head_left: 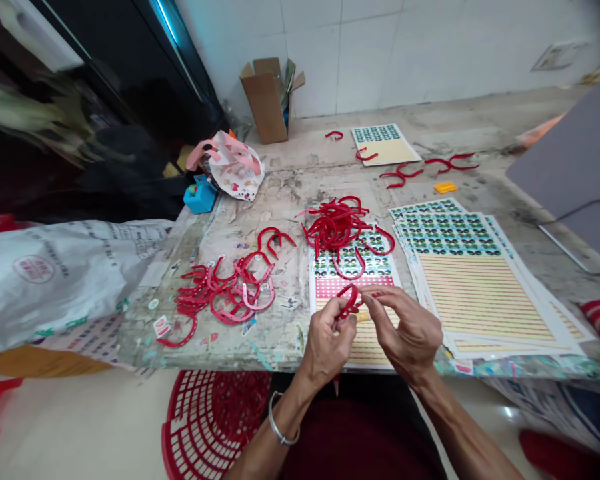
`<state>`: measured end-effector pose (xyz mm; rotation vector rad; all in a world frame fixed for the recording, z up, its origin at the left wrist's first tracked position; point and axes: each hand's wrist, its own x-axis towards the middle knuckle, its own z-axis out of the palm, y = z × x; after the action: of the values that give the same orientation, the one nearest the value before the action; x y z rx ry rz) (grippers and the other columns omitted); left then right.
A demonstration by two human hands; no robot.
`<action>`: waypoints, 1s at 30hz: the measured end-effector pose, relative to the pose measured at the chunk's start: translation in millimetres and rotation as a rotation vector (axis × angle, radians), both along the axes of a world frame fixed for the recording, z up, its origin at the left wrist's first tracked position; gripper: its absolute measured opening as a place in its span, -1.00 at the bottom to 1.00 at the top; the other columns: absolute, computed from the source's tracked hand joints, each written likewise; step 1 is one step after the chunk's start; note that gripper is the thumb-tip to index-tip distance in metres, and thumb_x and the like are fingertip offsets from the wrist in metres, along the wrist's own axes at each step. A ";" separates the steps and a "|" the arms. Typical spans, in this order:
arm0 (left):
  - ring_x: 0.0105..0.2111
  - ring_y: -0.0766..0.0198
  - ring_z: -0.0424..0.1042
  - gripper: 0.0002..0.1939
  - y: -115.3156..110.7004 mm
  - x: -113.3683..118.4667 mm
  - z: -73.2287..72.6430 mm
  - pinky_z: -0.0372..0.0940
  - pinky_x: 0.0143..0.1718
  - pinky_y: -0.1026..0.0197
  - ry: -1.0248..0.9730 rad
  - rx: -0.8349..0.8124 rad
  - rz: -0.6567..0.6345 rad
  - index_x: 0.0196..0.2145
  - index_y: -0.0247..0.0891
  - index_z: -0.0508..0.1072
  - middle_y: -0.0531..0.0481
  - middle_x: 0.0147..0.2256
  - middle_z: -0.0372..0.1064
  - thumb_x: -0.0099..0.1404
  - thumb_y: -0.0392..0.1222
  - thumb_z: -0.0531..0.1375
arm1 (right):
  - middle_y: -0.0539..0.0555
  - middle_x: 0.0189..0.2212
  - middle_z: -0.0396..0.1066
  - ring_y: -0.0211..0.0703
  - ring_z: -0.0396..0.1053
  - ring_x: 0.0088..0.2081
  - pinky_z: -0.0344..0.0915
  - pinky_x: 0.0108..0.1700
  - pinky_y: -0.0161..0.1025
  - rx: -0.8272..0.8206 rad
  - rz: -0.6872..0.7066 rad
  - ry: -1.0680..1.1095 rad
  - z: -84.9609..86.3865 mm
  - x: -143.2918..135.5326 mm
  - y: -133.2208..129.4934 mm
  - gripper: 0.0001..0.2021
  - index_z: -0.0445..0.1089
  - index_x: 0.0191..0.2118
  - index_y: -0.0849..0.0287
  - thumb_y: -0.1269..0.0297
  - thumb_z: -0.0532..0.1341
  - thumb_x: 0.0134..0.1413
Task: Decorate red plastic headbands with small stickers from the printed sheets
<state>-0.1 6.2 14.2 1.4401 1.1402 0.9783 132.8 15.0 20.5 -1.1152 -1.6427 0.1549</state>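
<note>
My left hand (329, 339) is closed on a red headband (349, 300), held above the table's front edge with its curve upward. Close beside it, my right hand (407, 330) has thumb and index finger pinched near the band; what lies between those fingertips is too small to make out. Under both hands lies a sticker sheet (325, 288) with blue-green pictures, a pink dotted part and yellow strips. On its far end sits a heap of red headbands (335, 225). To the left is another pile of red and pink headbands (230, 290), some dotted with white.
Stacked sticker sheets (485, 293) lie at right. Behind them are a yellow piece (445, 187), loose headbands (450, 163) and another sheet (387, 150). A cardboard box (265, 107), patterned bag (235, 167) and blue tape dispenser (200, 195) stand further back. Below is a red basket (185, 427).
</note>
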 end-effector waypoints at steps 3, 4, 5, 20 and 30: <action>-0.49 0.39 0.19 -0.85 -0.3 0.1 -0.4 0.13 -0.44 0.34 -0.015 -0.011 -0.008 -0.22 -0.32 0.34 0.06 -0.44 0.25 0.29 -0.26 0.03 | 0.09 -0.33 0.50 -0.16 0.44 -0.28 0.38 -0.24 -0.22 0.024 0.060 0.004 4.7 -2.2 -6.5 -0.74 0.38 -0.26 0.16 0.63 0.22 -0.08; -0.50 0.39 0.18 -0.85 -0.5 0.4 -0.4 0.12 -0.46 0.34 -0.022 -0.012 -0.010 -0.23 -0.32 0.34 0.07 -0.45 0.24 0.29 -0.26 0.02 | 0.10 -0.32 0.49 -0.16 0.44 -0.26 0.38 -0.22 -0.21 0.027 0.082 0.001 6.6 -2.9 -8.8 -0.71 0.38 -0.22 0.16 0.63 0.21 -0.08; -0.51 0.39 0.18 -0.85 -0.6 0.7 -0.3 0.12 -0.47 0.34 -0.028 -0.009 -0.011 -0.24 -0.32 0.34 0.07 -0.45 0.24 0.30 -0.26 0.02 | 0.10 -0.31 0.49 -0.16 0.44 -0.26 0.37 -0.21 -0.20 0.026 0.103 -0.003 8.6 -3.5 -11.0 -0.69 0.38 -0.20 0.16 0.64 0.20 -0.08; -0.47 0.36 0.17 -0.82 -6.2 2.5 2.5 0.08 -0.43 0.32 -0.023 -0.011 -0.008 -0.31 -0.29 0.33 0.05 -0.45 0.22 0.32 -0.15 0.01 | -0.01 -0.48 0.43 -0.28 0.39 -0.46 0.35 -0.37 -0.33 -0.213 -0.109 0.238 -12.2 -3.2 9.6 -0.95 0.40 -0.43 0.18 0.40 0.24 0.01; -0.51 0.35 0.14 -0.76 -6.5 -0.3 1.4 0.06 -0.43 0.30 -0.037 -0.015 0.042 -0.37 -0.30 0.35 0.08 -0.54 0.14 0.32 -0.12 0.00 | 0.07 -0.34 0.49 -0.17 0.44 -0.31 0.46 -0.34 -0.27 -0.556 0.092 0.510 -11.2 -2.8 13.0 -0.84 0.47 -0.34 0.20 0.22 0.24 0.01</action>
<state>-0.4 -0.3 15.5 1.3857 1.1525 1.0197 130.0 28.0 9.4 -1.2716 -1.2108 0.9242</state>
